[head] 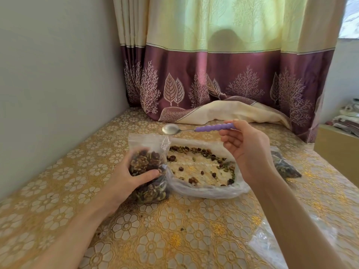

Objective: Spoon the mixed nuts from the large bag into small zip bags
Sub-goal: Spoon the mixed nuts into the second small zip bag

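Observation:
A small zip bag (148, 152) stuffed with mixed nuts stands upright on the table, its clear top open. My left hand (126, 178) grips it around the middle. Beside it on the right lies the large bag (204, 188), spread open and nearly flat, with scattered nuts (194, 150) along its far rim and floor. My right hand (246, 150) pinches the purple ridged handle of a metal spoon (196, 129). The spoon's bowl is empty and hovers just above the small bag's opening.
The table (174, 230) wears a gold floral plastic cover. A filled small bag (285, 167) lies at the right behind my right wrist, and clear plastic (270, 243) lies at the front right. A purple and yellow curtain (223, 78) drapes onto the table's back edge. A grey wall borders the left.

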Motion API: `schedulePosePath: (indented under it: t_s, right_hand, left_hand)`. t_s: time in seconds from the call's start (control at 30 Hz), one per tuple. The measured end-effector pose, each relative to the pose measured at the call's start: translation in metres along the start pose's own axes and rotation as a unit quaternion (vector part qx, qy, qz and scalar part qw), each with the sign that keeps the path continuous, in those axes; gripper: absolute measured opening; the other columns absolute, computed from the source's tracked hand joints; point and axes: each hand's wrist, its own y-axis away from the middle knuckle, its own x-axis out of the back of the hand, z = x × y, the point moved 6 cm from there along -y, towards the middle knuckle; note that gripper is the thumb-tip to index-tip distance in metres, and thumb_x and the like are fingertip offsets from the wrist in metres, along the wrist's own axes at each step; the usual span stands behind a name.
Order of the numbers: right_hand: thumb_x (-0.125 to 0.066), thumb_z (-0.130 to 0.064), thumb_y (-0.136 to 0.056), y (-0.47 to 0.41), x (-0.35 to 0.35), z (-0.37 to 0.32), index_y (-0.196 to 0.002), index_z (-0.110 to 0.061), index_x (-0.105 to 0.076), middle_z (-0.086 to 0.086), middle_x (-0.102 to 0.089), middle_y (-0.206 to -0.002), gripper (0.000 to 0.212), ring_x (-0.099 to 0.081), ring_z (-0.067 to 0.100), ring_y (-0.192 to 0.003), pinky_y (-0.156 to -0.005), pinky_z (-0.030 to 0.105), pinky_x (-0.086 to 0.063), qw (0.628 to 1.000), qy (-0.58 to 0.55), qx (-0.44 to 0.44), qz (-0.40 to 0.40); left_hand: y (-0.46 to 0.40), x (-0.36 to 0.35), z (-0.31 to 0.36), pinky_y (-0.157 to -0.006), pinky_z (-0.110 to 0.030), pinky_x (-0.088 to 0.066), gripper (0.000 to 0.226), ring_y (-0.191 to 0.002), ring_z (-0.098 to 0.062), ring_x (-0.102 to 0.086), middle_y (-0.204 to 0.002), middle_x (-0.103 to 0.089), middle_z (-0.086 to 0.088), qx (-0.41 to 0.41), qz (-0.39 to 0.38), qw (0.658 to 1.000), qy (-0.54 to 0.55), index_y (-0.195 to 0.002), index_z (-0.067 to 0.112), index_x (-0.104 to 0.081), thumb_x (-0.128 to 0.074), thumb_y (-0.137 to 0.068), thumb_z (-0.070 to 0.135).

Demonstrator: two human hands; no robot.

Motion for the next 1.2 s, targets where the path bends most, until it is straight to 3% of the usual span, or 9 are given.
schedulePosePath:
  t_s: [0.13,0.27,0.37,0.57,0.63,0.8,1.0,1.07,1.2]
  right_hand:
    - [-0.052,-0.012,-0.092,-0.001,0.009,0.005,-0.058,-0.014,-0.07,-0.002,-0.065,-0.053,0.039,-0.055,0.012,-0.054,-0.05,0.02,-0.044,0.988,0.144,0.039,0.039]
    - [-0.052,-0.021,-0.093,0.001,0.01,0.012,-0.051,-0.031,-0.071,-0.004,-0.065,-0.052,0.047,-0.054,0.016,-0.059,-0.06,0.034,-0.043,0.971,0.23,0.054,0.039]
    - [-0.053,-0.02,-0.093,-0.001,0.011,0.014,-0.05,-0.023,-0.07,-0.002,-0.064,-0.051,0.046,-0.056,0.015,-0.057,-0.059,0.034,-0.044,0.971,0.229,0.056,0.045]
    - [-0.051,-0.015,-0.094,0.002,0.0,0.028,-0.048,-0.022,-0.07,-0.005,-0.069,-0.057,0.05,-0.054,0.007,-0.053,-0.051,0.022,-0.043,0.971,0.236,0.04,0.004]
    - [-0.05,-0.017,-0.096,0.004,-0.007,0.036,-0.05,-0.029,-0.071,-0.006,-0.07,-0.059,0.052,-0.054,0.005,-0.051,-0.051,0.023,-0.044,0.967,0.252,0.034,-0.017]
    - [-0.05,-0.019,-0.097,0.001,-0.024,0.052,-0.063,-0.016,-0.075,0.011,-0.074,-0.076,0.042,-0.057,0.016,-0.059,-0.058,0.033,-0.047,0.965,0.255,0.006,-0.054]
    - [-0.046,-0.01,-0.097,-0.004,-0.028,0.068,-0.082,0.001,-0.073,0.009,-0.075,-0.081,0.033,-0.058,0.01,-0.061,-0.051,0.016,-0.048,0.98,0.158,-0.102,-0.064]
    - [-0.046,-0.007,-0.096,-0.003,-0.023,0.069,-0.076,0.001,-0.073,0.009,-0.075,-0.075,0.034,-0.059,0.011,-0.06,-0.051,0.016,-0.048,0.983,0.12,-0.134,-0.045]
    - [-0.047,-0.001,-0.093,0.001,-0.015,0.068,-0.043,-0.013,-0.071,0.006,-0.071,-0.062,0.057,-0.06,0.009,-0.052,-0.049,0.015,-0.049,0.982,0.084,-0.165,-0.023]
  left_hand:
    - [0.0,0.001,-0.003,-0.073,-0.027,-0.05,0.057,-0.098,-0.012,-0.061,-0.108,-0.063,0.007,0.007,0.006,1.0,0.027,-0.103,0.047,-0.058,-0.079,-0.051,0.035]
    - [0.0,0.005,-0.006,-0.08,-0.039,-0.053,0.057,-0.103,-0.02,-0.06,-0.112,-0.063,0.001,0.015,0.025,0.997,0.069,-0.103,0.043,-0.061,-0.081,-0.05,0.032]
    - [-0.001,0.007,-0.006,-0.085,-0.043,-0.052,0.063,-0.104,-0.021,-0.061,-0.113,-0.064,-0.001,0.009,0.025,0.998,0.061,-0.106,0.04,-0.06,-0.083,-0.048,0.037]
    - [-0.001,0.006,-0.006,-0.079,-0.039,-0.053,0.055,-0.102,-0.019,-0.06,-0.112,-0.062,0.001,-0.001,0.031,0.999,0.041,-0.102,0.046,-0.06,-0.079,-0.052,0.035]
    - [0.0,0.006,-0.005,-0.079,-0.039,-0.054,0.054,-0.101,-0.018,-0.061,-0.111,-0.062,0.002,-0.001,0.033,0.998,0.045,-0.101,0.047,-0.06,-0.08,-0.053,0.033]
    - [0.0,0.005,-0.004,-0.072,-0.031,-0.052,0.054,-0.097,-0.017,-0.062,-0.107,-0.064,0.001,-0.005,0.035,0.998,0.05,-0.099,0.046,-0.061,-0.085,-0.053,0.032]
    - [0.0,0.006,-0.004,-0.073,-0.029,-0.052,0.056,-0.098,-0.017,-0.062,-0.109,-0.063,0.0,-0.01,0.031,0.998,0.05,-0.104,0.042,-0.06,-0.085,-0.054,0.034]
    - [0.0,0.006,-0.004,-0.073,-0.029,-0.052,0.055,-0.099,-0.017,-0.061,-0.111,-0.062,0.0,-0.011,0.029,0.998,0.048,-0.104,0.043,-0.059,-0.083,-0.055,0.036]
    - [0.0,0.005,-0.005,-0.07,-0.026,-0.052,0.058,-0.1,-0.017,-0.061,-0.112,-0.061,-0.001,-0.008,0.027,0.998,0.053,-0.105,0.044,-0.059,-0.086,-0.054,0.037]
